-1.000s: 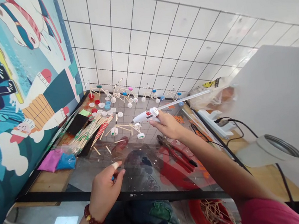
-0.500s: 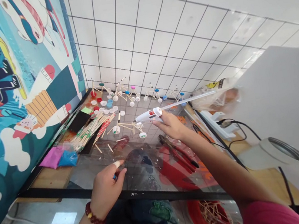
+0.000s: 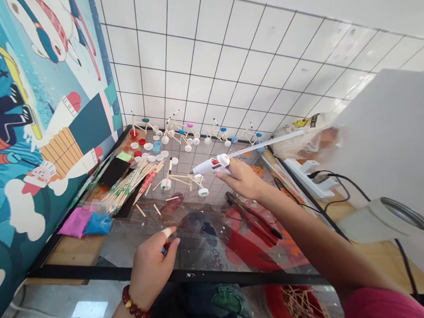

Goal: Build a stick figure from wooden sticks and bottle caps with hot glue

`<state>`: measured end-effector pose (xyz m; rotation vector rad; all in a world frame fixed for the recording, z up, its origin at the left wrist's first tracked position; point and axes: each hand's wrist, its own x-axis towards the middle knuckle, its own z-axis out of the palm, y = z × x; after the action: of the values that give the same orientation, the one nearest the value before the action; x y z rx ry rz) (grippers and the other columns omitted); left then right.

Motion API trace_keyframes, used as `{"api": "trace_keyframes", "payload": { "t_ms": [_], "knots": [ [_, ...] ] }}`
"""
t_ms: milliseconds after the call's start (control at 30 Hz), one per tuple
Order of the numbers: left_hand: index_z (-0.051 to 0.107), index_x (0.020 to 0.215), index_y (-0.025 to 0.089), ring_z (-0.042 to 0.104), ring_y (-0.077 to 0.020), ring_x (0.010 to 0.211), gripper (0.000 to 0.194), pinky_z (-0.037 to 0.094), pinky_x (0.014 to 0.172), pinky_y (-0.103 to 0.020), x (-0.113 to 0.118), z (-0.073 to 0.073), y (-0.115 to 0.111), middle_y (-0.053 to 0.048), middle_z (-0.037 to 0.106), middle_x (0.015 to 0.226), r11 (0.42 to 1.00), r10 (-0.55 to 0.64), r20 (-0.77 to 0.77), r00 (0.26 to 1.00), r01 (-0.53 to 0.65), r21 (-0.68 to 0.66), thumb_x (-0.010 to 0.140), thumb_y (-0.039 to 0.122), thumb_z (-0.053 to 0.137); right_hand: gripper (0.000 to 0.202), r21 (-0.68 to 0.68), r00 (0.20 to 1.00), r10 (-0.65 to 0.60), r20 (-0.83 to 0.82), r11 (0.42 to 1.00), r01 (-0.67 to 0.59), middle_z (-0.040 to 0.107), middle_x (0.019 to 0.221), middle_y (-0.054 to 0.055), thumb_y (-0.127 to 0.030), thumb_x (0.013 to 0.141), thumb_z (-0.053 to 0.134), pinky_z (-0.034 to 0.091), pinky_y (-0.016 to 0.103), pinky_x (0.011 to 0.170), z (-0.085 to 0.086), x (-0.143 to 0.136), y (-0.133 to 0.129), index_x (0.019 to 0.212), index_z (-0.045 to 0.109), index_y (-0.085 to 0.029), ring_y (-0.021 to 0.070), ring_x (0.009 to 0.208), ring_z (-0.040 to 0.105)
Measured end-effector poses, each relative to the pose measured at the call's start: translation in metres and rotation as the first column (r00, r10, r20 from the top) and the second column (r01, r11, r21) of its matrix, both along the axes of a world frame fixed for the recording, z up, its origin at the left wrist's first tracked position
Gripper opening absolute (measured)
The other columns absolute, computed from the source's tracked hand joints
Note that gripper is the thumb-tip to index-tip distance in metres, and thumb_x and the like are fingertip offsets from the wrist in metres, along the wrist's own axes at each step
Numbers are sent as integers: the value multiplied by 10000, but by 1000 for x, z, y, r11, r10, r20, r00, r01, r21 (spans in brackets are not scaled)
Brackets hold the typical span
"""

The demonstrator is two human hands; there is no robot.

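Observation:
My right hand [image 3: 243,178] is wrapped round the handle of a white hot glue gun [image 3: 213,164]. A long clear glue stick [image 3: 265,143] juts from its back. The gun's nozzle is at a small frame of wooden sticks [image 3: 181,177] with white bottle caps as wheels and an upright black-tipped stick; I cannot tell whether they touch. Above the table's front edge, my left hand [image 3: 154,255] is curled, thumb and index finger close together. A white wrap covers its index fingertip, and a bit of blue shows between the fingers, too hidden to name.
Pliers [image 3: 252,216] lie right of centre on the glass-covered table [image 3: 130,248]. Printed stick packets [image 3: 130,184], loose bottle caps [image 3: 148,146] and pink and blue packets [image 3: 76,222] are leftward. Several stick-and-cap models [image 3: 216,133] line the back. A power strip [image 3: 306,179] is right.
The view has shifted slightly. Both hands and the glue gun keep nearly the same position, with the nozzle still at the stick frame.

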<state>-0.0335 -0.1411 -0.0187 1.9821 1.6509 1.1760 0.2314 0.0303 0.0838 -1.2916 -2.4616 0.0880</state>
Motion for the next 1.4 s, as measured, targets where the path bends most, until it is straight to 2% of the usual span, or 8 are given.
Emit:
{"api": "trace_keyframes", "payload": {
  "t_ms": [400,700,867,1000,1100,1167,1300,1400],
  "knots": [
    [712,1108,202,727,-173,740,260,563,687,-262,0,1,1,-36,775,846,1000,1,2,1000,-1,-1,917,320,583,227,14,999,32,29,999,-32,680,851,104,-386,940,461,454,366,760,6,-5,-3,985,563,-189,289,835,621],
    [711,1102,200,724,-166,748,241,561,702,-254,0,2,1,-29,772,853,1000,-4,-1,1000,4,4,915,298,594,235,47,992,-24,123,999,19,660,857,125,-396,930,473,439,372,742,7,0,-5,956,557,-178,295,817,602],
    [706,1118,200,720,-156,741,248,560,709,-247,-1,1,0,-25,772,860,1000,-8,7,1000,8,-4,916,297,598,245,35,992,-7,126,999,3,665,887,139,-388,942,452,438,375,758,10,-5,-6,961,559,-168,298,839,607],
    [706,1118,195,719,-157,730,253,561,695,-250,-1,0,0,-22,772,853,1000,-4,4,1000,4,-1,914,300,601,225,33,994,47,99,998,-50,657,855,108,-382,936,463,432,362,782,12,-5,-9,921,569,-184,268,816,597],
    [709,1107,188,718,-158,723,248,561,688,-252,-1,-1,0,-22,770,843,1000,-3,0,1000,3,11,911,297,603,239,14,999,35,-3,999,-35,639,820,93,-399,910,486,424,360,757,10,3,-11,907,576,-178,251,773,574],
    [711,1101,184,718,-159,726,245,563,693,-253,0,-1,0,-24,770,845,1000,-3,1,1000,3,14,911,295,604,265,-51,989,12,-149,998,-20,634,816,80,-416,902,490,421,350,724,9,10,-10,952,580,-172,235,744,565],
    [710,1105,181,717,-159,719,252,567,701,-257,0,0,0,-28,771,849,1000,-3,3,1000,3,8,910,299,603,306,-239,873,-7,-488,963,-127,673,871,50,-481,907,523,432,329,736,3,16,-5,1009,572,-197,209,787,584],
    [708,1109,179,714,-160,714,258,566,701,-261,0,1,0,-29,768,837,1000,-4,1,1000,4,5,913,308,599,366,-321,812,-49,-581,931,-174,697,853,31,-526,860,608,423,314,721,-4,13,-1,1024,584,-201,192,778,575]
  ]
}}
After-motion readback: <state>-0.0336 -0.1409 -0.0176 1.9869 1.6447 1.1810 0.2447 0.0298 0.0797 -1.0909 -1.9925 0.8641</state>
